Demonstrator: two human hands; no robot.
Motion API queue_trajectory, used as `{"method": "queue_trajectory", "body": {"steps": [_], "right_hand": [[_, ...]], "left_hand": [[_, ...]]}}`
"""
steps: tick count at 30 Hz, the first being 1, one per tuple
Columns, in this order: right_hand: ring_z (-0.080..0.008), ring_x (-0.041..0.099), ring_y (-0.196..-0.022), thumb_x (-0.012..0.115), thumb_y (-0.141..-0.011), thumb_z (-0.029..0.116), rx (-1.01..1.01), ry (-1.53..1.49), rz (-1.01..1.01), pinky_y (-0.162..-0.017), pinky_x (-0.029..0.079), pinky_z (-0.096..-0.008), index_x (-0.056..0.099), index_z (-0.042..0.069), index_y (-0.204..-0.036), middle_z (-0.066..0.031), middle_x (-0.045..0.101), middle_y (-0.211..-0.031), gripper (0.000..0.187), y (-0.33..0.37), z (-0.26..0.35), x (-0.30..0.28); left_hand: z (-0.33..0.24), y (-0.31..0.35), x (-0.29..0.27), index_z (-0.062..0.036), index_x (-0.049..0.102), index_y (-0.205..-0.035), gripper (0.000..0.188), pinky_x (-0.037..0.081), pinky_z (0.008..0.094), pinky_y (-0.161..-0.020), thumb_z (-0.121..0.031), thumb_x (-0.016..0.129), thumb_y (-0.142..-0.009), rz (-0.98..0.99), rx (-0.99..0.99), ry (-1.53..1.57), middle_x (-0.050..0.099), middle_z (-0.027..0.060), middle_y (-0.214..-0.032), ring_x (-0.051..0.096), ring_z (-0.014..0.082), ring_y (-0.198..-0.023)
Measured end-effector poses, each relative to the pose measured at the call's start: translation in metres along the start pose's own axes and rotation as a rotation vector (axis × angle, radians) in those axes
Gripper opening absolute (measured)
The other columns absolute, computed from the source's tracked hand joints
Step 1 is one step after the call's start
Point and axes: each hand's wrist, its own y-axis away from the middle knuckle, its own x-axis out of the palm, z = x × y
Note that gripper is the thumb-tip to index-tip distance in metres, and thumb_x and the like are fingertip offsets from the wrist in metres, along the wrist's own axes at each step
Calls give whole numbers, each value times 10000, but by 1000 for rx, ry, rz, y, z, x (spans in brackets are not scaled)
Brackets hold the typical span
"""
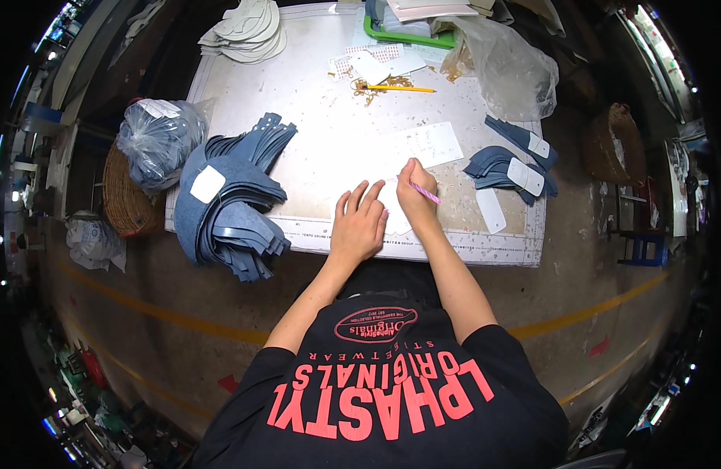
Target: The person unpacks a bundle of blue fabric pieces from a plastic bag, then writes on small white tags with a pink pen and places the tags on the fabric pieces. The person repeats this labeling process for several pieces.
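Observation:
My right hand (416, 195) grips a pink striped pen (425, 193) above the white table (329, 117). Flat on the table beside it lies my left hand (360, 224), fingers spread, resting partly on a white piece of paper or card whose outline is hard to make out. Just beyond the right hand is a white slip with handwriting (435, 143). On the left, a big fanned stack of blue cut fabric pieces (235, 168) carries a white tag (208, 184). Smaller blue bundles (493, 166) with white tags lie to the right, near a blank white card (491, 211).
A yellow pencil (399, 88) and rubber bands (367, 97) lie at the back, near a green tray (411, 37) and a clear plastic bag (505, 70). Pale cut pieces (247, 33) are stacked back left. A wicker basket (126, 195) stands left of the table.

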Motion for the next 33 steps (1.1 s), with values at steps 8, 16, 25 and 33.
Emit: {"method": "queue_trajectory", "body": {"steps": [8,16,25,33], "right_hand": [[-456,670,-643,515,-1170,241,64,-51,8,-600,520,-520,645,19,-900,-243,662,-710,373,-2,-1,-4],[-145,647,-586,400,-1229,409,205,-387,-140,-593,566,-319,682,22,-999,-61,635,-733,531,32,-72,-104],[-179,705,-608,379,-1227,394,349,-258,-93,-596,554,-345,678,41,-981,-67,633,-758,523,72,-113,-157],[-143,639,-566,414,-1223,349,305,-502,-43,-554,514,-294,658,10,-1004,-36,554,-675,472,90,-45,-125]], "left_hand": [[-1,1,-1,-64,678,-1065,186,379,578,-1227,-237,613,-1089,15,-3,-14,588,99,-1636,505,357,-1513],[2,1,1,-61,673,-1032,173,370,585,-1248,-216,618,-1083,-23,-1,44,599,147,-1622,525,377,-1501],[18,11,0,-7,685,-1006,195,504,462,-916,-154,596,-1099,-263,-54,499,680,164,-1009,630,364,-981],[31,4,-6,-41,654,-998,370,421,245,-816,-275,471,-1219,-332,-443,1234,557,-15,-910,491,74,-892]]}}
